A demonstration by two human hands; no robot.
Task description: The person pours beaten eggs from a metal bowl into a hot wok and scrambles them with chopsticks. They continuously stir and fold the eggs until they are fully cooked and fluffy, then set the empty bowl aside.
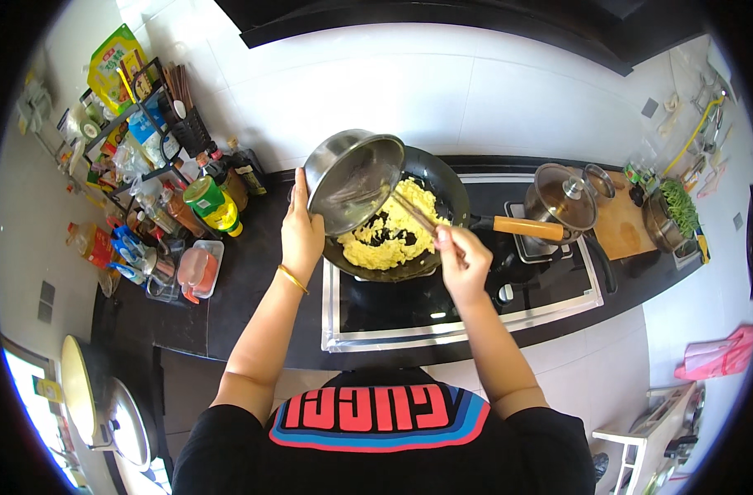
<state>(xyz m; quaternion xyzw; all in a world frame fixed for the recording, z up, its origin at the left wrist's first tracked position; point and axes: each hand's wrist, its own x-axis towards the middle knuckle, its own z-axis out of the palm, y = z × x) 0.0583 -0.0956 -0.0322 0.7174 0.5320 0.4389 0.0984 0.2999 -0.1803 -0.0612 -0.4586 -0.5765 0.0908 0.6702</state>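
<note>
My left hand grips the side of a metal bowl, which is tilted over the pan with its mouth facing right and down. A thin film of liquid seems to coat the bowl's inside. In my right hand is a pair of chopsticks, their tips at the bowl's lower rim. Below them, soft yellow scrambled egg lies in clumps in a dark wok on the left burner. The wok's wooden handle points right.
A lidded pot stands on the right burner of the black hob. Farther right are a wooden cutting board and a pot of green vegetables. Bottles and a seasoning rack crowd the left. A dark range hood hangs above.
</note>
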